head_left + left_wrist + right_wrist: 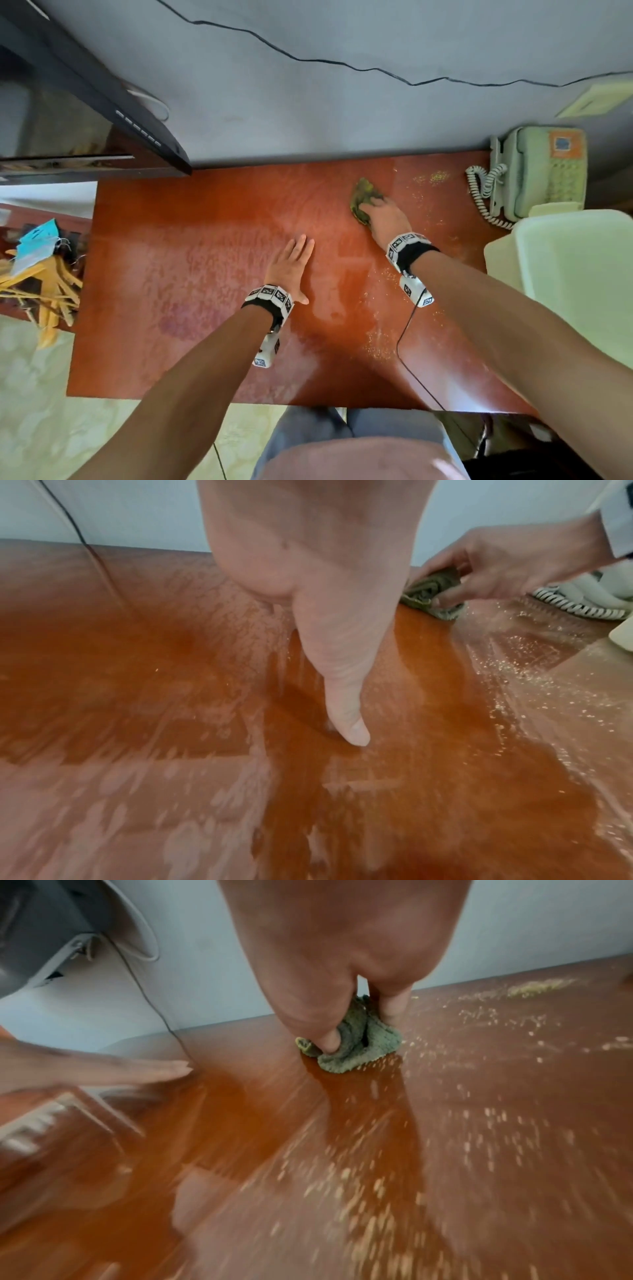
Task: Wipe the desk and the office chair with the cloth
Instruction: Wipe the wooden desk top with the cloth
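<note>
A reddish-brown desk point(205, 274) fills the middle of the head view, streaked with dust and damp patches. My right hand point(383, 216) grips a crumpled green cloth point(363, 198) and holds it down on the desk's far right part; the right wrist view shows my fingers curled into the cloth point(356, 1045). My left hand point(291, 263) lies flat on the desk point(137, 669) near the middle, fingers straight, with the thumb point(349, 723) touching the surface. Yellowish crumbs point(435, 178) lie scattered right of the cloth point(431, 591). No office chair is in view.
A pale telephone point(541, 171) with a coiled cord sits at the desk's back right, beside a white plastic container point(575, 267). A dark monitor point(85, 113) stands at the back left. A black cable point(411, 359) crosses the desk's near right. Hangers and face masks point(37, 267) lie left.
</note>
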{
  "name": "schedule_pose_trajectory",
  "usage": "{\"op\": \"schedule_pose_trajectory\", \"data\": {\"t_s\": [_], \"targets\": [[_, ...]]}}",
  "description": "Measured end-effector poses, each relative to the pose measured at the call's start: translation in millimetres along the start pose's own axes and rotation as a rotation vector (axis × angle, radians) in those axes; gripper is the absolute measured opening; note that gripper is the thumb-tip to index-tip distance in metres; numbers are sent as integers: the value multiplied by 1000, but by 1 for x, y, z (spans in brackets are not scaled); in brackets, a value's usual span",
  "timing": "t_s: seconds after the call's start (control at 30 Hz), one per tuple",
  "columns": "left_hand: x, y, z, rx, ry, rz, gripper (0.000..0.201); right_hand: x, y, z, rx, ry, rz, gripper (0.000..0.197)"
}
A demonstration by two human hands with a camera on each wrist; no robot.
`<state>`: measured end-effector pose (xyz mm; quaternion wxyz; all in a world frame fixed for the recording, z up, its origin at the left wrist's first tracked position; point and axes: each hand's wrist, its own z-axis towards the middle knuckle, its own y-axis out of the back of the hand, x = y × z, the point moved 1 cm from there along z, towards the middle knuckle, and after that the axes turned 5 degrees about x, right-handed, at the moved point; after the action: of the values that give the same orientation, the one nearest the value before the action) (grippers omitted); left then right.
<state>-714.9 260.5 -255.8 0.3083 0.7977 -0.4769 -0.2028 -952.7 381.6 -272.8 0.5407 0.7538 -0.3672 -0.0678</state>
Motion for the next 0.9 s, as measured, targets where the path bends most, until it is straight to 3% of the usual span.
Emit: {"op": "schedule_pose_trajectory", "data": {"t_s": [0.47, 0.9], "targets": [[-4, -84, -86, -10, -124, -22, 148, 63, -89, -142, 249, 53, -72, 74], [-13, -141, -127, -7, -217, 106, 152, 109, -157, -266, 363, 42, -88, 78]]}}
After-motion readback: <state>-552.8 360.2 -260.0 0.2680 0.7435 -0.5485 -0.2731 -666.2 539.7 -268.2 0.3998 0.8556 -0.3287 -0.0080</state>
